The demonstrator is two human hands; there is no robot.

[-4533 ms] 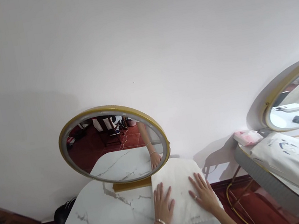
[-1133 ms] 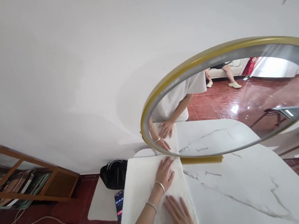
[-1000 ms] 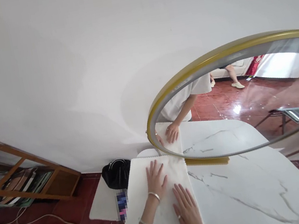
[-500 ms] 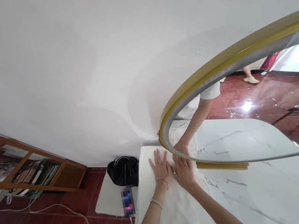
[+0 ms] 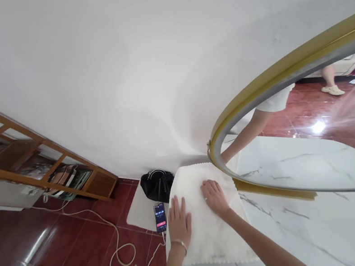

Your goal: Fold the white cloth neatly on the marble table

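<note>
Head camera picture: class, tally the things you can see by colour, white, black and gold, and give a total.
White: 2, the cloth under both hands and the marble table.
Black: 2, the bag and the phone.
Gold: 1, the mirror frame.
Total: 5.

A white cloth point(image 5: 206, 219) with a soft, slightly fuzzy surface lies spread flat on the left corner of the marble-patterned tabletop point(image 5: 318, 227), just left of the round gold-framed mirror point(image 5: 259, 91). Its near edge is cut in small scallops and hangs a little over the tabletop's rim, while its far edge reaches the wall side beside the mirror's frame. It looks smooth, with only faint creases near the middle.
</note>
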